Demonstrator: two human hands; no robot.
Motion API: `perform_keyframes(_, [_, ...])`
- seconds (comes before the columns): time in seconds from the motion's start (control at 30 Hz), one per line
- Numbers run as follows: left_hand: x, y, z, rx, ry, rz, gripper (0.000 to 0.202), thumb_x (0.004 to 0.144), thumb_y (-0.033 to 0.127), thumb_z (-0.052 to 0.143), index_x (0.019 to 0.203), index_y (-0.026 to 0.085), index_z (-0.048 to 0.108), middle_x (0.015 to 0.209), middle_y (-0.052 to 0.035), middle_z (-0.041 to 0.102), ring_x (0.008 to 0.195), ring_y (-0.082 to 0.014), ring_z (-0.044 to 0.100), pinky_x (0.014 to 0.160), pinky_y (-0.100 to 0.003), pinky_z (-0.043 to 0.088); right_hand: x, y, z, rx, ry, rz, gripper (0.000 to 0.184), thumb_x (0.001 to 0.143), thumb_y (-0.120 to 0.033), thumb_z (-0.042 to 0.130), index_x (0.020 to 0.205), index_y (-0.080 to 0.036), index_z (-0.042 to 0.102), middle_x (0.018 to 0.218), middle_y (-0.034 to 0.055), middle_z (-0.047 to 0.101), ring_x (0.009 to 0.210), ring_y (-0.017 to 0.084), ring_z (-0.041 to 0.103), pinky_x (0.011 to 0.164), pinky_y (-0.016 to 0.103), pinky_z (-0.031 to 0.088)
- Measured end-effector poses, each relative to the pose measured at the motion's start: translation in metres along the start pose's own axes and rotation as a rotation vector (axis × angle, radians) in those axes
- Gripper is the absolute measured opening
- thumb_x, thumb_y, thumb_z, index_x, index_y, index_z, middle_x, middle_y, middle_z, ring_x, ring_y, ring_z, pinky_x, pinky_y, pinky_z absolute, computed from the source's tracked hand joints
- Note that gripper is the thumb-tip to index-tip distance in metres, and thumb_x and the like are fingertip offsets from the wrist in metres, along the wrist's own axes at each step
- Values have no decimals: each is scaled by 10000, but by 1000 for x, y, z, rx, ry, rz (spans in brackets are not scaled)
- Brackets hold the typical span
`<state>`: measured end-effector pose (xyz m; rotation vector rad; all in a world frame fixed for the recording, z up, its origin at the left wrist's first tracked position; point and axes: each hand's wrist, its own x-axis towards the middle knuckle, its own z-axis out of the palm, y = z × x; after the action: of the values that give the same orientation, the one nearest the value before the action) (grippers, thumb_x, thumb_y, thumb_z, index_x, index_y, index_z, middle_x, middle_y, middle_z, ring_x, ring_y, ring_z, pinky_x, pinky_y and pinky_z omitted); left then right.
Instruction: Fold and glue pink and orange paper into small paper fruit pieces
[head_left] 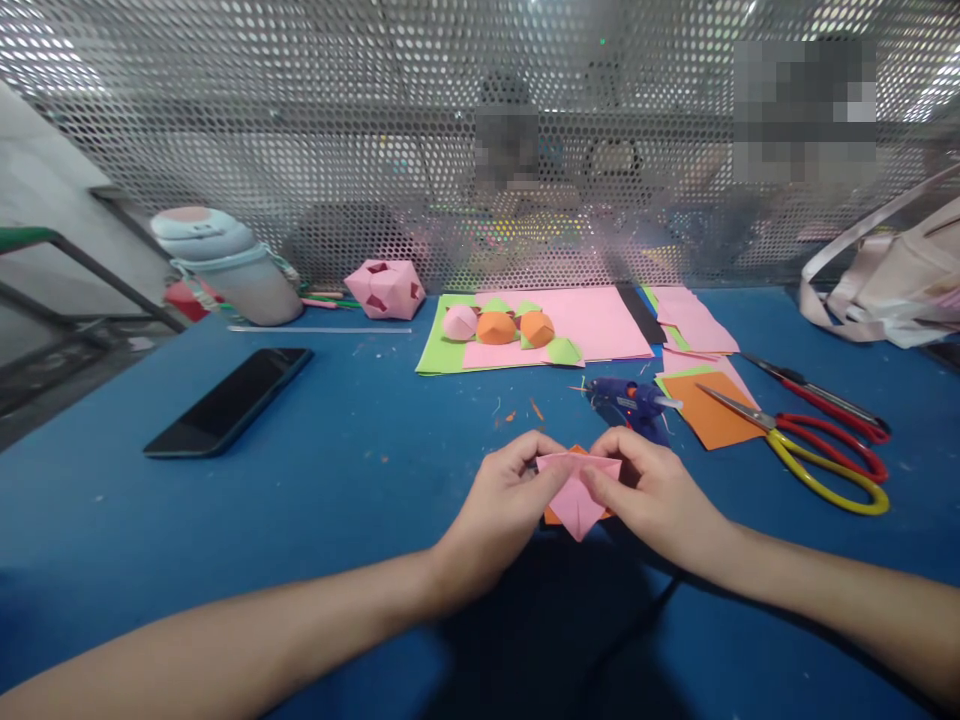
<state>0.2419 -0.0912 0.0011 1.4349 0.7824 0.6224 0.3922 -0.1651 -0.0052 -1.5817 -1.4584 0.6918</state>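
Between my two hands is a piece of folded pink paper [579, 505], its lower corner pointing toward me. Orange paper [553, 517] shows behind and below it; whether the two are joined I cannot tell. My left hand [510, 500] pinches the left side, thumb on the front face. On the right side, my right hand [651, 485] grips with its thumb pressed near the middle crease. Just beyond my right hand a blue glue gun [630, 396] rests on the table, with small orange scraps to its left.
Folded paper pieces [496, 328] sit on stacked coloured sheets [592, 315]. Scissors [817, 450] and a box cutter [817, 395] lie right, near orange sheets [712, 405]. A phone [232, 400], a cup [240, 270] and a pink paper ball [385, 290] are left. Perforated metal panel [420, 150] stands behind.
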Motion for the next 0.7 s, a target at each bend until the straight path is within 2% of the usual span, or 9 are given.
perform_keyframes(0.23, [1,-2,0,40,-23,18,158,785,276,619,735,127,609,656,23,567,603,-86,480,552,-187,370,0,-3,1,97,11,-25,84,862,-264,548,827,-188,553,704,-35,539,612,81,485,539,189,395])
perform_keyframes(0.47, [-1,1,0,30,-34,-1,150,807,271,591,750,132,603,686,12,588,648,-102,507,590,-193,391,-1,-1,0,39,71,-75,69,855,-223,561,797,-188,576,710,-30,569,631,86,504,567,197,404])
perform_keyframes(0.7, [0,0,-2,39,-47,20,168,829,272,556,731,142,597,678,21,567,646,-100,484,605,-197,391,-3,0,0,9,70,-143,55,862,-181,536,845,-204,583,746,-33,571,662,85,520,607,199,415])
